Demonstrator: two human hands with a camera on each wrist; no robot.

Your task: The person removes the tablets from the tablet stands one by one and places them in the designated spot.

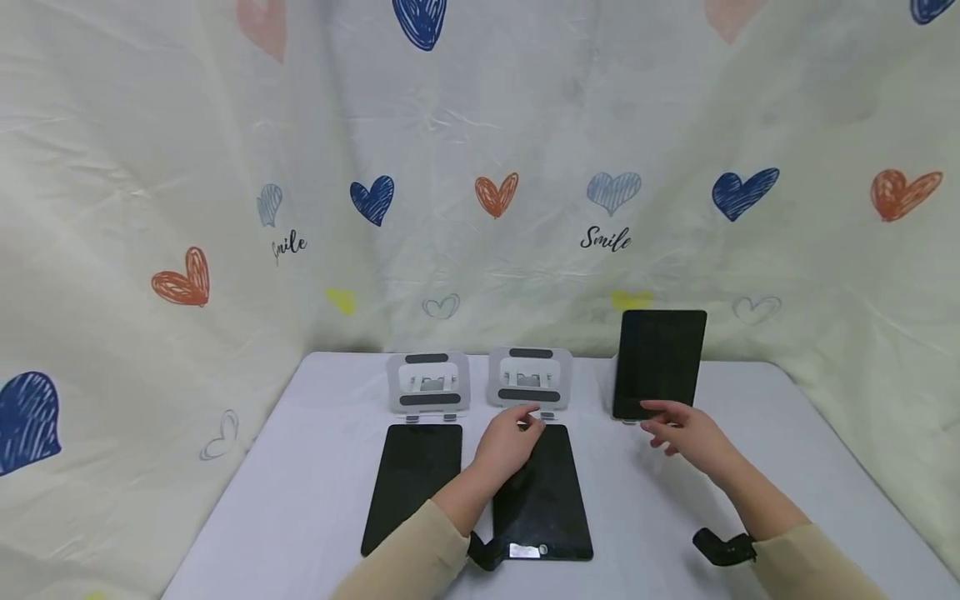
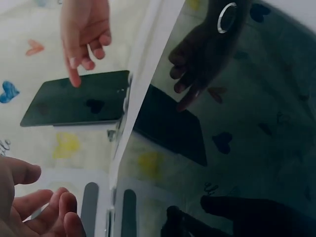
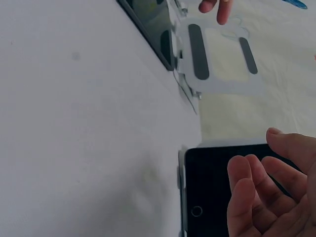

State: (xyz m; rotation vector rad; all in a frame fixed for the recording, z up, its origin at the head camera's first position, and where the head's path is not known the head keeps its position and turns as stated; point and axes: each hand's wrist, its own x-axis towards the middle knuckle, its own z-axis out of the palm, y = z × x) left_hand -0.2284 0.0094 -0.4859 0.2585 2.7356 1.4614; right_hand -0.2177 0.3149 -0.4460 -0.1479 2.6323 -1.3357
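Black rectangular tablet with a glossy glass front (image 1: 660,364) stands tilted back at the right end of a white cloth-like tabletop (image 1: 300,475), its round home button (image 3: 196,211) near the lower edge and small pale supports showing beneath it. The person's right hand (image 1: 686,435) is just in front of the tablet's lower part, fingers loosely bent and grasping nothing; whether a fingertip touches the glass cannot be told. Their left hand (image 1: 510,439) hovers above the upper end of a second black glossy tablet (image 1: 543,504), which lies flat; its fingers are relaxed, slightly curled and released too. That screen mirrors both hands in the left wrist view. A third black flat-lying tablet (image 1: 412,475) rests to the left of it, just beside the left forearm. Beyond these two stand a pair of light grey rounded frames with dark grey pads, the left frame (image 1: 420,399) behind the third tablet and the right frame (image 1: 528,396) behind the second. Beige sleeves (image 1: 408,554) cover the forearms, black curved wrist devices (image 1: 723,547) sit at the wrists, and an off-white sheet printed with hearts (image 1: 480,267) hangs behind.
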